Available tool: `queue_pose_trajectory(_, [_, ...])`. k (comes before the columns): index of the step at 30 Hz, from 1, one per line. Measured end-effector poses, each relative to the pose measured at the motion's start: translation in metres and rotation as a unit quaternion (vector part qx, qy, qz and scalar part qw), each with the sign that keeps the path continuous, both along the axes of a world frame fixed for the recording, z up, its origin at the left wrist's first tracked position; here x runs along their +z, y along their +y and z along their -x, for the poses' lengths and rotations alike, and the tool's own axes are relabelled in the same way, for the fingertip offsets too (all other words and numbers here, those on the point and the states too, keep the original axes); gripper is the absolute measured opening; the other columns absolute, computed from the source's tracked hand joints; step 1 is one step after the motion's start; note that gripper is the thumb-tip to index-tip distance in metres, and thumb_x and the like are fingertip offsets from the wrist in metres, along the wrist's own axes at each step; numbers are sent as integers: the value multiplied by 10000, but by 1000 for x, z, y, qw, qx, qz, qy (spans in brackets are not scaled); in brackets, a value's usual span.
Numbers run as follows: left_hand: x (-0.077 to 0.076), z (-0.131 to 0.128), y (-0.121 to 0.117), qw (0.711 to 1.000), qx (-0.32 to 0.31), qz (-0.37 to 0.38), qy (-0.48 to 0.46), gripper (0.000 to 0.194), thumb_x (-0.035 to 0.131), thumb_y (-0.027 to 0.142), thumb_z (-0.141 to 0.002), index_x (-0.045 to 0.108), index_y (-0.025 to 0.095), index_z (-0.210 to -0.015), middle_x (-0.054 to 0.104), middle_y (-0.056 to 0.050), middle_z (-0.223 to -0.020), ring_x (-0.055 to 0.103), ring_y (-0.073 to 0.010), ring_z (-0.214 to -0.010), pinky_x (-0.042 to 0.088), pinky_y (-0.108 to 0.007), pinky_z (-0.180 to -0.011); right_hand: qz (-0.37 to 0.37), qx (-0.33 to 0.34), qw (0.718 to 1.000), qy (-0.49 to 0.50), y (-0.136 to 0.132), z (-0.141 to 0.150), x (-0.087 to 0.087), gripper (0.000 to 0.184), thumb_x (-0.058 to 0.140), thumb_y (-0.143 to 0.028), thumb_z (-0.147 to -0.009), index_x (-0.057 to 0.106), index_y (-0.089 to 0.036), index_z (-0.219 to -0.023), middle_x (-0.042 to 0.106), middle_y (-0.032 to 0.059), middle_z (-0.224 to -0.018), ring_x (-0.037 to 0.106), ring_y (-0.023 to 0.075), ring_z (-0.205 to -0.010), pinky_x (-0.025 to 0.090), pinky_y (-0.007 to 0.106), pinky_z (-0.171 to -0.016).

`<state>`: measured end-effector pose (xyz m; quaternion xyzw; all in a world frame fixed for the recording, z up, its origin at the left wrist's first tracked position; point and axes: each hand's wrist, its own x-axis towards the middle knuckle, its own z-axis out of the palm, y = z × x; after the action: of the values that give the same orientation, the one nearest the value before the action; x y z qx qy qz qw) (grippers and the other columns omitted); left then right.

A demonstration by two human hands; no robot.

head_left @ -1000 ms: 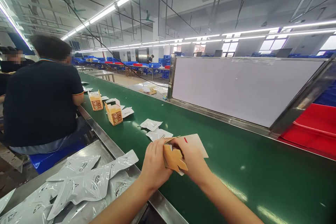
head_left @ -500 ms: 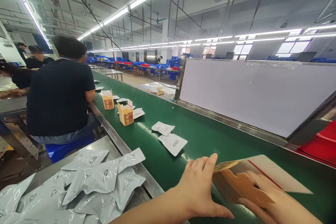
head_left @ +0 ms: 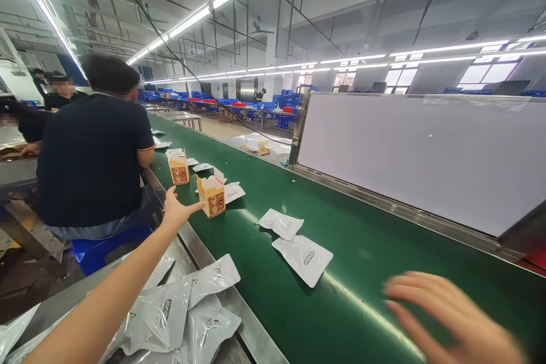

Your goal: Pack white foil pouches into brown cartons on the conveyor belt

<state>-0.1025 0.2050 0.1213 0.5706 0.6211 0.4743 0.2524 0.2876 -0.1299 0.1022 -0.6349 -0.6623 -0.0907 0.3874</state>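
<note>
My left hand (head_left: 178, 209) stretches out over the steel edge of the belt, its fingers extended. Its fingertips reach the side of an open-topped kraft-brown carton (head_left: 212, 200), and I cannot tell whether they touch it. My right hand (head_left: 447, 315) is blurred at the lower right above the green belt, with its fingers apart and nothing in them. Two white foil pouches (head_left: 281, 224) (head_left: 302, 259) lie on the belt between my hands. The flat card from earlier is not visible.
The green conveyor belt (head_left: 354, 244) runs into the distance, with a second carton (head_left: 179, 167) and more pouches farther along. Silver pouches (head_left: 160, 318) are piled on a steel tray at lower left. A seated co-worker (head_left: 91, 159) is beyond it, and a white panel (head_left: 422, 165) stands along the far side.
My hands have separated, and the folded card no longer shows in either. My left hand now stretches toward the carton. The cartons and pouches sit slightly lower and farther right in view.
</note>
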Motion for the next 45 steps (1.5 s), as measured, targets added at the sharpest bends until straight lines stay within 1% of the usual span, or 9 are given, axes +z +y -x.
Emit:
queue_pose_trajectory(4, [-21, -10, 31, 997, -71, 24, -19, 1222, 875, 334, -408, 165, 179, -1390, 201, -228, -1472, 215, -332, -1386, 282, -484, -1097, 151, -3, 976, -159, 91, 42, -43, 344, 619, -403, -793, 645, -354, -1132, 592, 85, -1243, 510, 385, -1161, 450, 627, -868])
queue_pose_trajectory(9, [-40, -35, 43, 989, -136, 48, -31, 984, 809, 172, -490, 274, 138, -1315, 504, -193, -1250, 503, -294, -1194, 449, -431, -968, 145, -13, 984, -100, 110, 33, -91, 373, 464, -193, -815, 655, -298, -1117, 590, 131, -1192, 624, 268, -991, 546, 407, -764])
queue_pose_trajectory(15, [-19, -55, -4, 983, -183, -10, 23, 665, 751, 186, -494, 446, 173, -1085, 553, -90, -1112, 550, -287, -1083, 443, -460, -956, 138, 103, 973, 151, 64, 33, -6, 131, 569, -330, -845, 692, -288, -862, 665, 28, -826, 641, 178, -685, 543, 248, -599])
queue_pose_trajectory(20, [8, -76, -96, 941, -283, -151, 106, 573, 611, 118, -545, 460, 209, -1091, 525, -56, -1095, 522, -256, -1065, 445, -421, -941, -78, 168, 899, 397, 53, 84, 59, 63, 644, -333, -827, 696, -318, -860, 695, 15, -914, 660, 197, -816, 559, 239, -633])
queue_pose_trajectory(22, [11, -83, -128, 918, -298, -220, 138, 569, 580, 93, -565, 438, 208, -1103, 523, -70, -1085, 528, -250, -1043, 473, -406, -903, -117, 180, 891, 400, 54, 100, 65, 87, 625, -293, -846, 688, -327, -896, 688, 2, -893, 646, 167, -747, 549, 229, -596])
queue_pose_trajectory(28, [6, -94, -174, 890, -258, -339, 164, 593, 584, 98, -664, 384, 215, -1210, 505, -105, -1176, 500, -261, -1128, 476, -425, -931, -73, 97, 989, 83, 46, 109, 58, 192, 520, -142, -858, 672, -252, -902, 632, 40, -888, 602, 143, -726, 507, 231, -609])
queue_pose_trajectory(33, [-3, -117, -200, 838, -299, -398, 224, 649, 507, 50, -655, 342, 206, -1263, 515, -129, -1189, 497, -283, -1149, 386, -528, -1022, -121, 22, 991, -53, 44, 122, 52, 215, 457, -190, -885, 670, -209, -869, 593, 64, -784, 564, 181, -701, 482, 287, -600])
queue_pose_trajectory(40, [-11, -145, -226, 879, -347, -300, 132, 719, 578, 78, -564, 340, 203, -1230, 495, -139, -1198, 507, -292, -1111, 484, -479, -931, 243, 268, 903, 233, 16, 104, 72, 455, 387, -503, -911, 456, -243, -1278, 561, 84, -1235, 577, 220, -1048, 514, 335, -843])
queue_pose_trajectory(45, [-7, -171, -258, 883, -430, -172, 72, 672, 603, 104, -505, 458, 153, -1159, 531, -139, -1103, 533, -302, -1007, 488, -477, -897, 307, 130, 941, 59, -14, 81, 75, 147, 507, -316, -858, 609, -236, -929, 639, 24, -858, 613, 183, -747, 525, 275, -681])
